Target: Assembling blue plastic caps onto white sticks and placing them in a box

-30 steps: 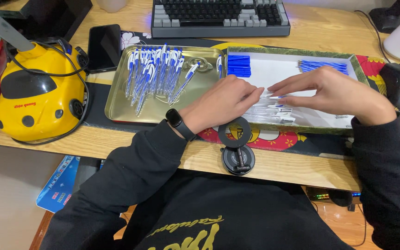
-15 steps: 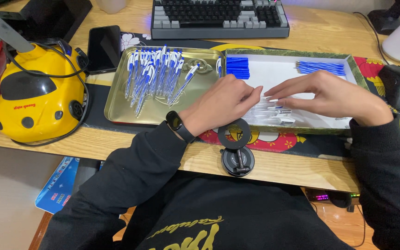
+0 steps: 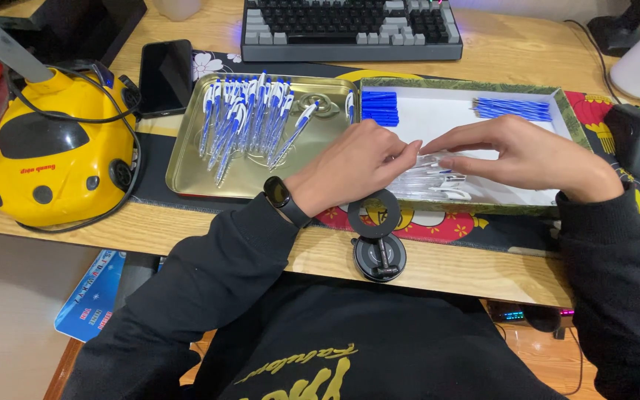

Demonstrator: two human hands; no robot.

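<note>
My left hand (image 3: pixel 357 167) and my right hand (image 3: pixel 520 152) meet fingertip to fingertip over a white box (image 3: pixel 446 122) with a green patterned rim. Between the fingertips both hands pinch a clear pen barrel (image 3: pixel 430 157). Under them lies a pile of clear barrels (image 3: pixel 438 187). Blue caps (image 3: pixel 379 107) sit at the box's far left and thin blue refills (image 3: pixel 512 109) at its far right. Left of the box a gold metal tray (image 3: pixel 187 170) holds several blue-and-white pens (image 3: pixel 250 118). My left wrist wears a black watch (image 3: pixel 279 194).
A yellow car-shaped device (image 3: pixel 53 148) with black cables stands at the left. A dark phone (image 3: pixel 164 74) and a keyboard (image 3: pixel 350 30) lie behind the trays. A black mouse (image 3: pixel 638 137) is at the right and a black ring stand (image 3: pixel 375 237) at the desk's front edge.
Both hands stay joined over the pile of clear barrels, with only small finger shifts. Nothing else has moved.
</note>
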